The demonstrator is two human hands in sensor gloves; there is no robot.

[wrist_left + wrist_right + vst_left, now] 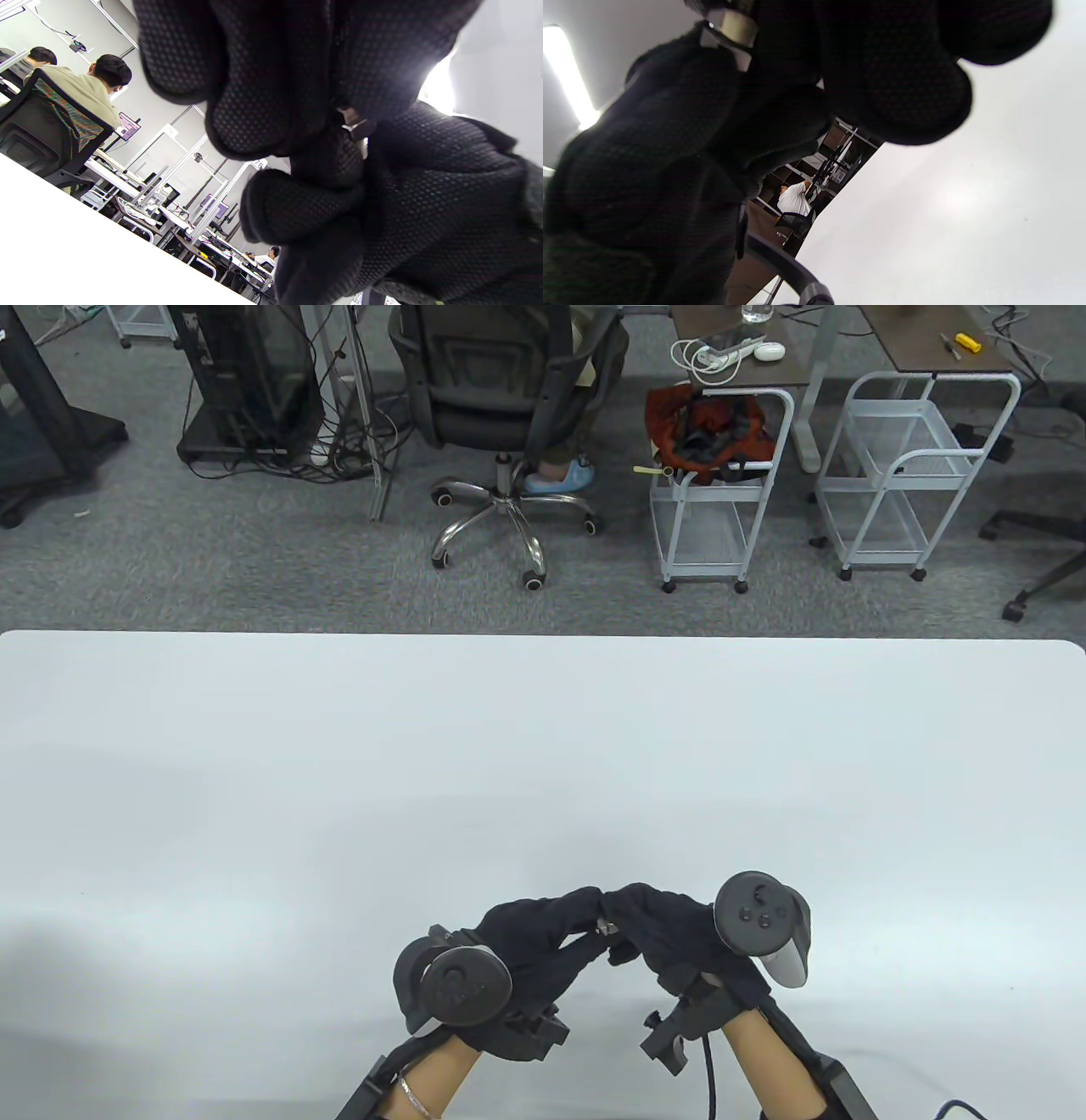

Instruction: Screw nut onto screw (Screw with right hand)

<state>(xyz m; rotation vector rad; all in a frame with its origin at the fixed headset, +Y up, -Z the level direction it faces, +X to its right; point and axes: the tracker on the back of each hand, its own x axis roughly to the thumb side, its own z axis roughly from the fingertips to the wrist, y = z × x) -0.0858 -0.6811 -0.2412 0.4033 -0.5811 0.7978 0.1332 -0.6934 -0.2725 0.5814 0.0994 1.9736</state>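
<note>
Meeting fingertip to fingertip above the near edge of the white table (543, 746), both hands bring the hardware together for threading. Left hand (526, 942) pinches the screw (604, 926) steady; right hand (670, 933) has its fingers closed around the nut (353, 126), placed to turn it. Only a metal glint shows, so thread engagement is undetermined. Wrists angle inward, held above the tabletop.

Two gloved hands, left hand (543, 933) and right hand (670, 933), meet near the bottom edge of one desk (543, 746), with one small metal piece (605, 926) between.
</note>
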